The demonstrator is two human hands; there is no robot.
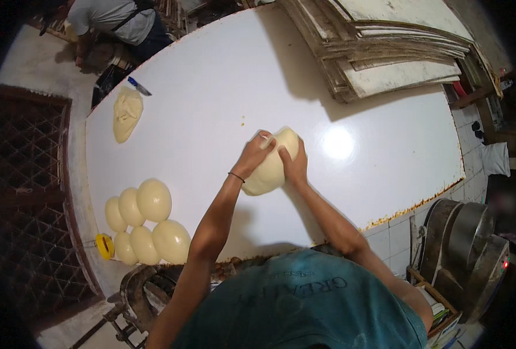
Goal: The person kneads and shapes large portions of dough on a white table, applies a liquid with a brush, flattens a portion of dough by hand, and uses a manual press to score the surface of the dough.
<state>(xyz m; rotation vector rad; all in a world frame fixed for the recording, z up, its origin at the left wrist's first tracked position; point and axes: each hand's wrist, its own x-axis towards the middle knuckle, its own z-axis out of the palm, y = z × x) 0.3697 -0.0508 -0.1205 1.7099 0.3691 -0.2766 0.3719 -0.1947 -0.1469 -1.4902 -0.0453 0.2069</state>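
Overhead glare on white table (339, 142), dark fisheye rim, soft shadows

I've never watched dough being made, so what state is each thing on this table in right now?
Large dough lump: being pressed, both hands on it.
Left hand: gripping the lump's top.
Right hand: pressing its side.
Dough balls: six, rounded, clustered and touching.
Flattened dough piece: lying unshaped.
Knife: lying beside that piece.
Stacked boards: piled, unused.

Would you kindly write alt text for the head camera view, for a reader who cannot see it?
Both hands, left hand and right hand, press a large dough lump on a white table. Six rounded dough balls sit near its left edge, below a flatter dough piece.
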